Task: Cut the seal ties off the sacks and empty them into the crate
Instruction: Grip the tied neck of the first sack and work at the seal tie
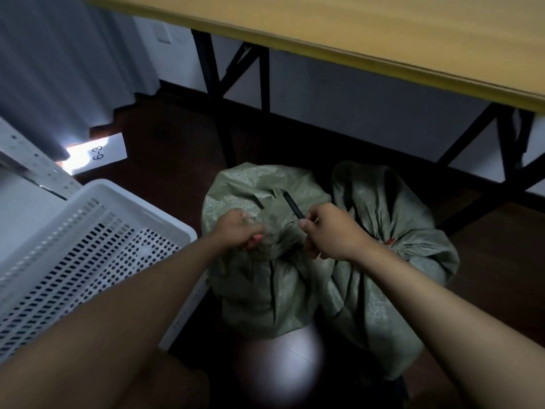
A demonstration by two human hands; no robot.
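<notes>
**Tie held out, neck bunched**

While the left hand (240, 231) grips the gathered neck of the near sack (265, 261), the right hand (333, 234) pinches a black tie strip (292, 205) whose long axis runs up and away to the far left, its free end lying over the sack top. Both hands sit right at that neck, the left one nearer the crate (97, 231), which stands just left of the sack. Two green sacks are on the floor; the second sack (398, 231), to the right, shows a red tie (390, 241) at its neck. One white crate, one counter (354, 39) beyond.
</notes>
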